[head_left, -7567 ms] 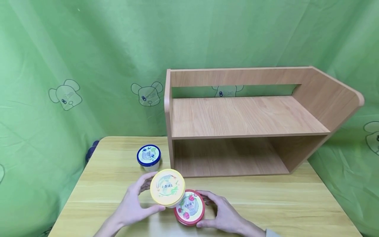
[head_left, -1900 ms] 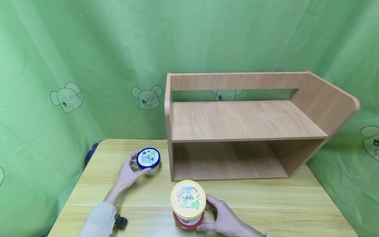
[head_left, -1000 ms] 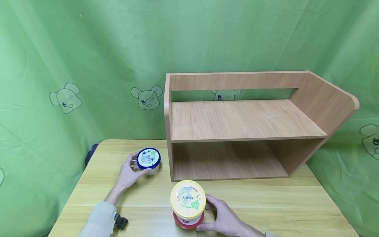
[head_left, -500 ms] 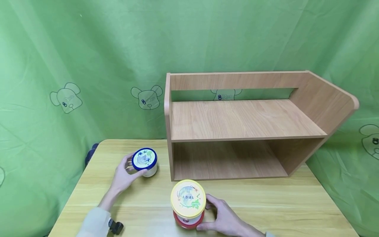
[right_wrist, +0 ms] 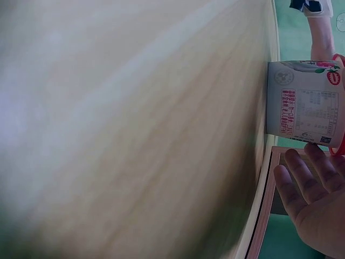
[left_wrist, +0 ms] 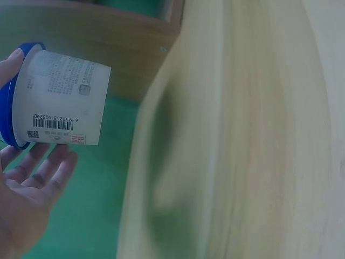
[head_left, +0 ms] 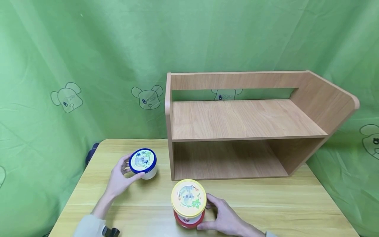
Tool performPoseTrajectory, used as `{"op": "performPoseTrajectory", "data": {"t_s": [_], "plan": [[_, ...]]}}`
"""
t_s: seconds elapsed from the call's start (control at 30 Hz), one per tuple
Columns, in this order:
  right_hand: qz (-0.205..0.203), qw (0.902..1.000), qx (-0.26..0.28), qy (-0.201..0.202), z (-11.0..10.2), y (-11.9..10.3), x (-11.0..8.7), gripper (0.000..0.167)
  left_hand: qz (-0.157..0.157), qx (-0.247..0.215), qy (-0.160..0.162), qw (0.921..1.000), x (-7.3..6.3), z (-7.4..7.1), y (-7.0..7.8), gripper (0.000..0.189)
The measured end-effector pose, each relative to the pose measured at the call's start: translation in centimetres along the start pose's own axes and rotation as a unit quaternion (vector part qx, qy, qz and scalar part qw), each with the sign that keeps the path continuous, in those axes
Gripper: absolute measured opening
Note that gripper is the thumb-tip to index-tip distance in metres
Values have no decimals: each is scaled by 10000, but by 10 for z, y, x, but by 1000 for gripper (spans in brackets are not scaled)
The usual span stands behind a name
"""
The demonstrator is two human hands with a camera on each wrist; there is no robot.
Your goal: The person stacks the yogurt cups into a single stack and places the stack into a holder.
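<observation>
Near the back left corner of the table (head_left: 115, 153), the left grip (head_left: 119, 180), spread wide, holds up the blue cup (head_left: 143, 161). Farther right, the yellow cup (head_left: 188, 198) sits on the red cup (head_left: 189, 225), which the right grip (head_left: 222, 216) holds, also wide.

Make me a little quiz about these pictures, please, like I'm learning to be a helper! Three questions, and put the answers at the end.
1. True or false: the yellow-lidded tub sits on top of the red-lidded tub.

2. Which colour is the lid of the tub that the left hand is holding?
A. Red
B. Blue
C. Yellow

3. Fill the gap: behind the wooden shelf hangs a ____ curtain.

Key: 1. True. 2. B. 3. Green.
</observation>
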State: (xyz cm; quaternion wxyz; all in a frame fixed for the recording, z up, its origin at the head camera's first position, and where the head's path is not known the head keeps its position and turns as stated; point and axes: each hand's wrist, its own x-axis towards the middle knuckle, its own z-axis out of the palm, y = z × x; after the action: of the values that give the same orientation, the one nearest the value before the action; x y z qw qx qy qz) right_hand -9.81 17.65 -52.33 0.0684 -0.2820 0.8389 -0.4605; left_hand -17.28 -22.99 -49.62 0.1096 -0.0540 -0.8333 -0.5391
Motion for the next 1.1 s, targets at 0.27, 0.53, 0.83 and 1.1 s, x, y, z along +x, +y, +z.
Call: {"op": "performPoseTrajectory", "data": {"t_s": [0.27,0.53,0.83,1.1], "plan": [[-53,10000,-27,39,0,0,0,72,414,-135,-29,9990,-12,-1,23,85],[-60,10000,-2,18,0,1,0,73,789,-158,-186,9966,-22,0,45,87],[-133,9999,48,3,1,3,1,73,1216,-250,-339,9917,-29,3,64,89],[-118,9999,4,37,0,2,1,74,1575,-393,-497,9855,-33,5,84,92]]}}
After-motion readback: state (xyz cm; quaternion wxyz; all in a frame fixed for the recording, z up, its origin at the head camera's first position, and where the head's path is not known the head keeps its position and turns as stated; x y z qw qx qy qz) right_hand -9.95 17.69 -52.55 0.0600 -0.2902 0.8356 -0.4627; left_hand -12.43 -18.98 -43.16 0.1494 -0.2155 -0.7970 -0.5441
